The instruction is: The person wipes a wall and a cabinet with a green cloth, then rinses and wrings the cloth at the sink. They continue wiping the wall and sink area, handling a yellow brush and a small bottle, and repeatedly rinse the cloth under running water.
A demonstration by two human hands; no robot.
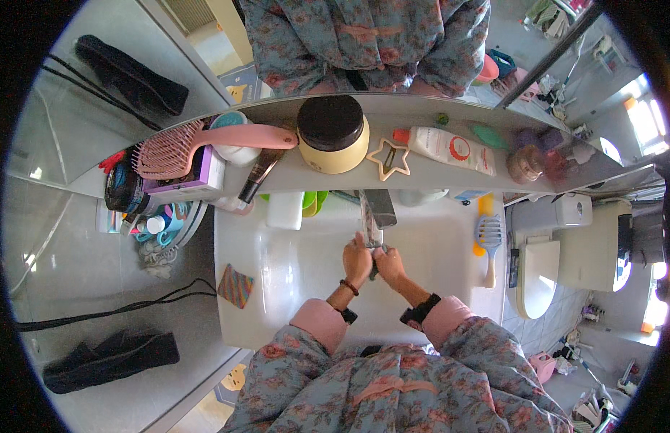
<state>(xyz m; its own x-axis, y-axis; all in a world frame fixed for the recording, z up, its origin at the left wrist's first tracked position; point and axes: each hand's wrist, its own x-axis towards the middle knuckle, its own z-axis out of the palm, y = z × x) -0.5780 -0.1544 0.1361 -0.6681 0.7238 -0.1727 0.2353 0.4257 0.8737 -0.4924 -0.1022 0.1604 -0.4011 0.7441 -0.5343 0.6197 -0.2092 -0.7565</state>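
My left hand (357, 262), with a dark bead bracelet on its wrist, is over the white washbasin (308, 270), just below the end of the faucet (374, 216). Close beside it is my right hand (390, 267), its curled fingers near the same spout. A small dark patch (374, 267) shows between the two hands; whether it is a held thing or part of the drain is unclear. The fingers are too small and too overlapped to show a grip. Pink cuffs are pushed back on both forearms, with dark bands at the wrists.
Over the basin runs a shelf (335, 181) with a pink hairbrush (248, 136), a dark-lidded jar (332, 154), a star hair clip (390, 160) and a tube (448, 149). A striped cloth (236, 286) lies on the left rim, a blue-grey brush (489, 243) on the right. Beyond stands a toilet (539, 276).
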